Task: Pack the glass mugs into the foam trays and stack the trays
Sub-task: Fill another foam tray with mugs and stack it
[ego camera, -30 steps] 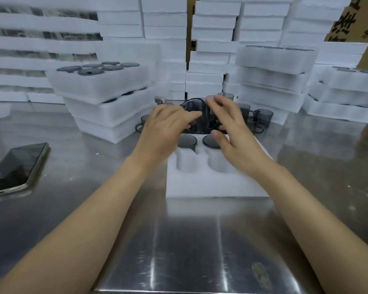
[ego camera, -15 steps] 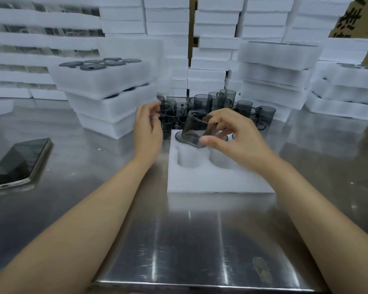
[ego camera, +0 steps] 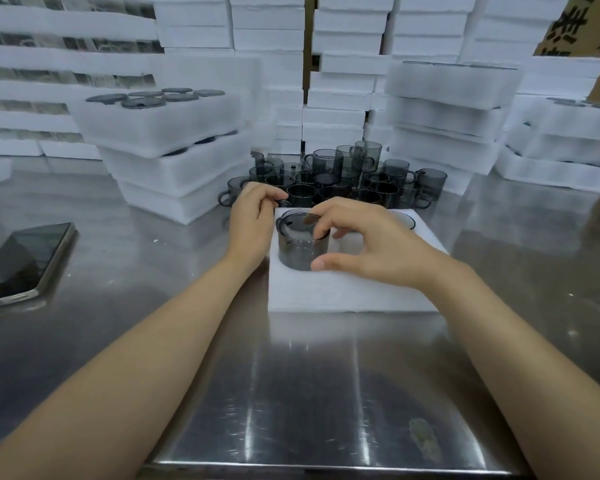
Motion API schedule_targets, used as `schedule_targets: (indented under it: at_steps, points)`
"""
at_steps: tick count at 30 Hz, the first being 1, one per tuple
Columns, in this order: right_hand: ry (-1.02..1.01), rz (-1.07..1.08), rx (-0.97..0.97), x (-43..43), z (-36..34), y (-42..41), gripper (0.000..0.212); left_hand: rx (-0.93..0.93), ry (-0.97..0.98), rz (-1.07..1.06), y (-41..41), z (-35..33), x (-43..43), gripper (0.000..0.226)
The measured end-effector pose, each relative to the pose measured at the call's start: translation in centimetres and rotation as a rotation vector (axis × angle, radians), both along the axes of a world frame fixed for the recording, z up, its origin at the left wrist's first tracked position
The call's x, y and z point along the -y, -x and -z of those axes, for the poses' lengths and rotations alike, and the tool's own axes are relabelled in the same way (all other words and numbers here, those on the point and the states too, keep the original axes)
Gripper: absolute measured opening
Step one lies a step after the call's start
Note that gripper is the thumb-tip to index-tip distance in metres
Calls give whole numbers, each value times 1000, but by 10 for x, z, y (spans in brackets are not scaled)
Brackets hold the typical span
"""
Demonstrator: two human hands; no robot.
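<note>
Mug (ego camera: pixel 298 252) pinched by curled right hand (ego camera: pixel 378 245).

Phone (ego camera: pixel 21 261) past the left edge; foam tray (ego camera: pixel 343 292) partly beneath right hand (ego camera: pixel 371 244)

Both forearms are extended fwd; L hand (ego camera: pixel 253 220) is curled, R hand (ego camera: pixel 371 244) grip is closed round a mug (ego camera: pixel 300 252).

mug (ego camera: pixel 300 247) lowered into foam tray (ego camera: pixel 343 292) (base up), by right hand (ego camera: pixel 371 247)
</note>
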State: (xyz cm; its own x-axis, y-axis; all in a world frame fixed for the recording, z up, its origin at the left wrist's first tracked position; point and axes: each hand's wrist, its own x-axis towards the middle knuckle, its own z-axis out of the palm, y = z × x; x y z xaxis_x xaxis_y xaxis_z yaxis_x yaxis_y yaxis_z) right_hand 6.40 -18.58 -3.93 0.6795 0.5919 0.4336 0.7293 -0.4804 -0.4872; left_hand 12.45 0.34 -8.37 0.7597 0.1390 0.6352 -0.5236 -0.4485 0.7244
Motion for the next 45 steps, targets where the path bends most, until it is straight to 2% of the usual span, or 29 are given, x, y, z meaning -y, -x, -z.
schedule_targets:
  at_steps: [2,5,12,23,27,32,34,36,38,40,42,45]
  points:
    - [35,-6,22,1,0,0,30,-26,18,-13,0,0,-1,32]
    - [19,-13,-43,0,-2,2,52,-57,19,-17,-1,0,-1,33]
    - [157,52,-78,-5,-3,5,63,-94,45,-4,-1,0,0,34]
    - [175,68,-176,-11,2,-1,40,-145,47,5,-4,2,0,33]
    - [107,100,-217,-11,3,-1,42,-151,56,21,-4,2,0,33]
    - [134,130,-190,-14,2,-2,40,-168,71,50,-6,5,-1,32]
    - [96,131,-265,-13,4,-2,44,-178,73,58,-7,6,-2,32]
    - [-12,146,-326,-12,2,-5,32,-190,87,71,-8,6,-1,32]
    - [-202,245,-236,-9,-4,-18,15,-210,130,80,-10,7,2,32]
    - [-296,402,-84,-4,-12,-41,9,-226,162,68,-12,9,4,32]
    - [-213,514,32,-4,-21,-68,18,-238,166,60,-15,9,5,32]
    - [69,586,106,-7,-29,-111,39,-260,173,66,-19,9,4,33]
